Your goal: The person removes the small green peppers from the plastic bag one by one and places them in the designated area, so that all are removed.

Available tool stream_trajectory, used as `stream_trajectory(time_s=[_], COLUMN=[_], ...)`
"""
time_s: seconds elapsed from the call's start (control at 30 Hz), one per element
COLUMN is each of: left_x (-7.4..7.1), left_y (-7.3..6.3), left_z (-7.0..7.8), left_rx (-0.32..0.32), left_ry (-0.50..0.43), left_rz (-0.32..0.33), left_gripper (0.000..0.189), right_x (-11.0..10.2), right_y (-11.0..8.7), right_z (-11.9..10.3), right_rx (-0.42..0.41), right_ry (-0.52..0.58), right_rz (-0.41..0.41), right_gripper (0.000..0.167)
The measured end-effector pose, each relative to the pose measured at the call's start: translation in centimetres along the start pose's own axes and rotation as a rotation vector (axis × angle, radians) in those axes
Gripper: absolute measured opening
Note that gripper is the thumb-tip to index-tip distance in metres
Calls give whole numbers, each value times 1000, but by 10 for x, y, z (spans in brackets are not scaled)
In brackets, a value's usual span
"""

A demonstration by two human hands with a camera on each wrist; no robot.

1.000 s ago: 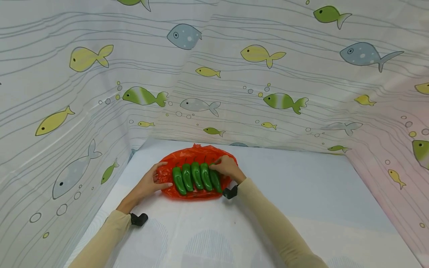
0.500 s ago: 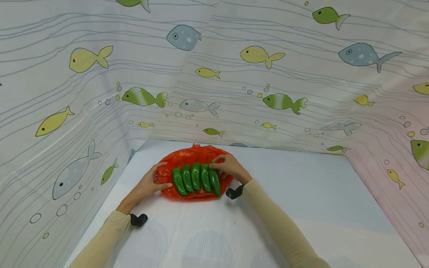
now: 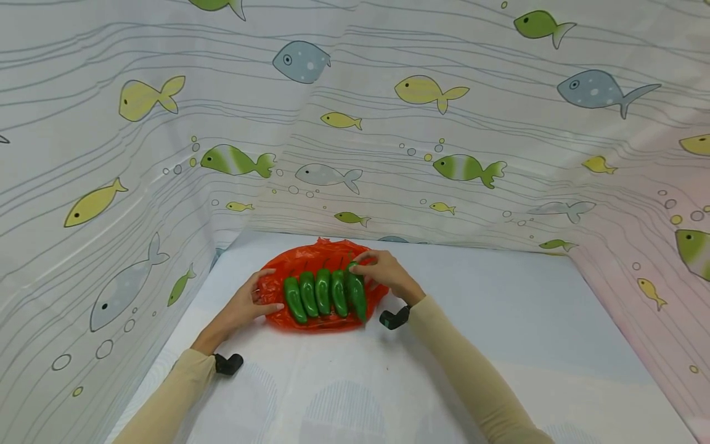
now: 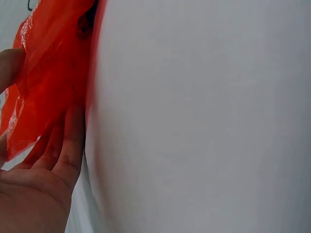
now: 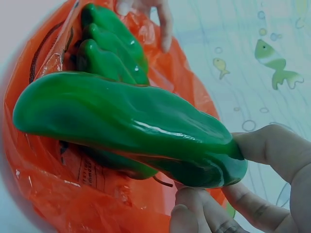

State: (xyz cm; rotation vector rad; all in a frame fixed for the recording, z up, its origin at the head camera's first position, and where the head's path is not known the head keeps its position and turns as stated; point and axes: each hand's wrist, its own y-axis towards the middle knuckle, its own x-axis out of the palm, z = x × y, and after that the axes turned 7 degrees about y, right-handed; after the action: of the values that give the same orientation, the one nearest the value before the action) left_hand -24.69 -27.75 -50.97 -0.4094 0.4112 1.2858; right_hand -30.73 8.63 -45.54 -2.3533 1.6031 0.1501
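Observation:
Several glossy green chili peppers (image 3: pixel 323 293) with thin curved stems lie side by side on a crinkled red plastic bag (image 3: pixel 318 249). At the right end of this row, my right hand (image 3: pixel 385 271) pinches one chili pepper (image 3: pixel 357 297) near its stem end, thumb on one side and fingers on the other. In the right wrist view that held chili pepper (image 5: pixel 126 121) stretches across the others and partly hides them. My left hand (image 3: pixel 244 305) holds the bag's left side. Seen from the left wrist, its fingers (image 4: pixel 68 145) reach behind the red plastic (image 4: pixel 53 63), their tips hidden.
The bag lies on a white table (image 3: pixel 355 370) with faint patterned arcs, near the back edge. A fish-print sheet (image 3: pixel 388 142) rises behind the table and along both sides. Black cameras sit at the left wrist (image 3: pixel 228 364) and right wrist (image 3: pixel 395 317).
My right hand has shifted slightly right and back, lifting and turning the stem end of the rightmost chili pepper. The left hand and the other peppers have barely moved.

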Motion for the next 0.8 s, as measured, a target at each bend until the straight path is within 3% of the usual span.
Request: stream_trajectory(time_s=[0.8], left_x=[0], left_y=[1], left_z=[0], left_rx=[-8], left_ry=[13], left_rz=[-4], left_gripper=[87], right_x=[-29], right_y=[-19], right_z=[-7], right_rx=[-14], right_ry=[-2], right_rz=[65], right_gripper=[39])
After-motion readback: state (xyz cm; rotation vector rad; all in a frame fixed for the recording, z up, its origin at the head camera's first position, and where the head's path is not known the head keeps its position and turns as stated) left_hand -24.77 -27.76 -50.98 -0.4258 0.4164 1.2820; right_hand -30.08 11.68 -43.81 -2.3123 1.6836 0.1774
